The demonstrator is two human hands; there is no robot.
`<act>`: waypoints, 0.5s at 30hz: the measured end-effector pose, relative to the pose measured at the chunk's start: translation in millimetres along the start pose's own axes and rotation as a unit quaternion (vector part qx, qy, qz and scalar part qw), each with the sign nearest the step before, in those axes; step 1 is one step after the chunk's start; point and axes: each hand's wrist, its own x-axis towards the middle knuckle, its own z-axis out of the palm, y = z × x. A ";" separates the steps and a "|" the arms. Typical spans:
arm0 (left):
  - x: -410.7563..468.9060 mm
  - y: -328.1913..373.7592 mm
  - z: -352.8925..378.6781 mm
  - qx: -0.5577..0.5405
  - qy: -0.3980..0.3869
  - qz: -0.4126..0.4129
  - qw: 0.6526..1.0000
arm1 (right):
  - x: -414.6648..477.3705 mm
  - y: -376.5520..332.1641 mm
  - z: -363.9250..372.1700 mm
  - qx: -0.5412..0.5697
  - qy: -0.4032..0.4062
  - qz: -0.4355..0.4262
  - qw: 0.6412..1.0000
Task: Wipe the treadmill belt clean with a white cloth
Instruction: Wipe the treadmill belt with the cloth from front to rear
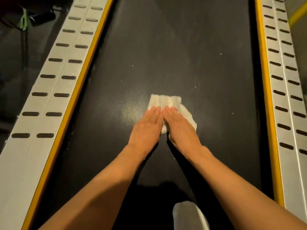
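The black treadmill belt (182,47) runs up the middle of the head view, dotted with small white specks. A white cloth (166,101) lies flat on the belt near its centre. My left hand (147,125) and my right hand (180,127) press side by side on the cloth's near part, fingers straight and pointing away from me. The cloth's far edge shows beyond my fingertips, and a rounded part sticks out to the right of my right hand. The rest of the cloth is hidden under my palms.
Grey side rails with dark oval grips flank the belt, the left rail (54,77) and the right rail (285,83), each edged by a yellow strip (265,80). A white-socked foot (187,216) stands on the belt at the bottom. Dark floor with black gear (38,15) lies at far left.
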 end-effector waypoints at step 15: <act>24.7 32.4 25.5 -0.055 0.060 0.064 0.995 | -30.2 40.1 4.0 0.002 0.067 0.092 0.994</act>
